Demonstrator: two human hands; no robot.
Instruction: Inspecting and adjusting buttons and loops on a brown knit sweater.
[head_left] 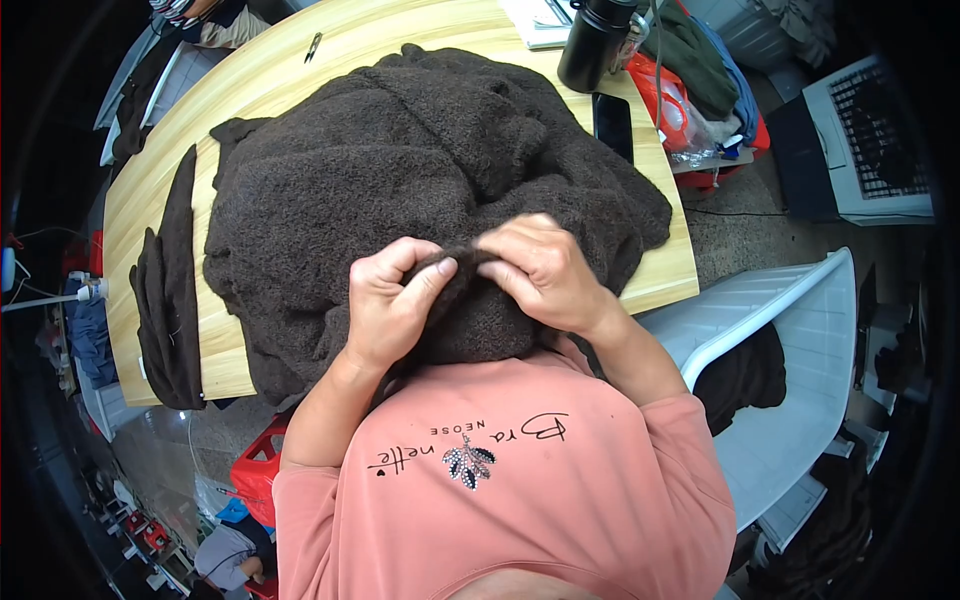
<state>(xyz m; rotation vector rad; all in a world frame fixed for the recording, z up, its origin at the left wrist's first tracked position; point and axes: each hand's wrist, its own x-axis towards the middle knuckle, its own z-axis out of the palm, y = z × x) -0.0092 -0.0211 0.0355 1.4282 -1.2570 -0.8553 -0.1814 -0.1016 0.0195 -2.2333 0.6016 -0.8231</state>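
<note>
A big dark brown knitted garment [350, 190] lies heaped over the table and hangs over its near edge toward me. My left hand [392, 295] pinches a folded edge of it between thumb and fingers, close to my chest. Just to the right, my right hand [540, 268] grips the same edge, its fingertips slightly blurred. Only a short stretch of the fabric shows between the two hands. Whether a needle or other small tool is in the right fingers, I cannot tell.
Folded dark knit pieces [168, 300] lie on the left of the wooden table [670, 270]. Thread snips [313, 46] rest at the far side. A black bottle [597, 45] and a phone [612, 125] stand and lie far right. A white bin [790, 400] with dark fabric is at my right.
</note>
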